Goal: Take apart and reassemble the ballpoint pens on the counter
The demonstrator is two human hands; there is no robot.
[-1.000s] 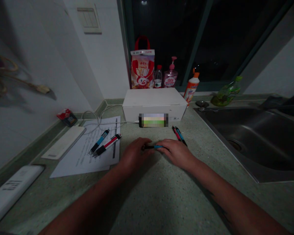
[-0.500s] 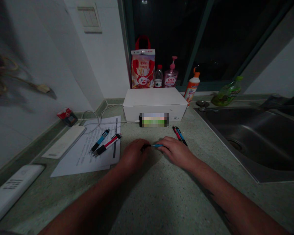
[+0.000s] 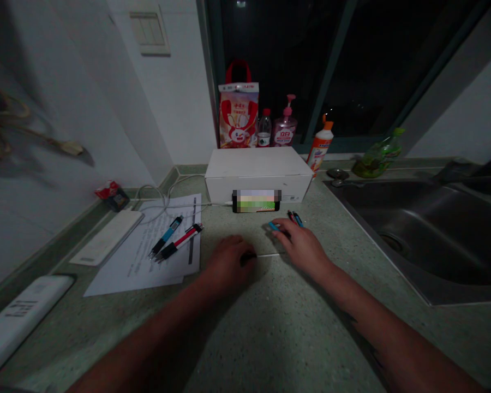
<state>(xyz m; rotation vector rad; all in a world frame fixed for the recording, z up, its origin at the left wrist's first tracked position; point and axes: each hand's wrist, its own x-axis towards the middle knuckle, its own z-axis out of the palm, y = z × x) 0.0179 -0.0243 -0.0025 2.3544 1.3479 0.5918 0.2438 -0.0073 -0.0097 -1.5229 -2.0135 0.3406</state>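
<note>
My left hand (image 3: 228, 261) is closed around the dark grip section (image 3: 247, 256) of a pen that has been taken apart. A thin pale refill (image 3: 270, 255) sticks out of it to the right. Pinched in my right hand (image 3: 305, 246) is the blue pen barrel (image 3: 274, 226), now apart from the refill. Just beyond that hand lie a blue pen (image 3: 298, 219) and a red pen, partly hidden by it. Left of my left hand, a blue-and-black pen (image 3: 166, 236) and a red-and-black pen (image 3: 180, 242) rest on printed paper (image 3: 143, 275).
A phone (image 3: 256, 202) with a cable leans against a white box (image 3: 258, 164). The steel sink (image 3: 442, 234) is at right, a white power strip (image 3: 22, 319) at left. Bottles and a red bag (image 3: 239, 117) stand behind the box.
My hands have drawn apart. The blue barrel has come off the refill and moved right and slightly away in my right hand; the refill is now exposed at my left hand.
</note>
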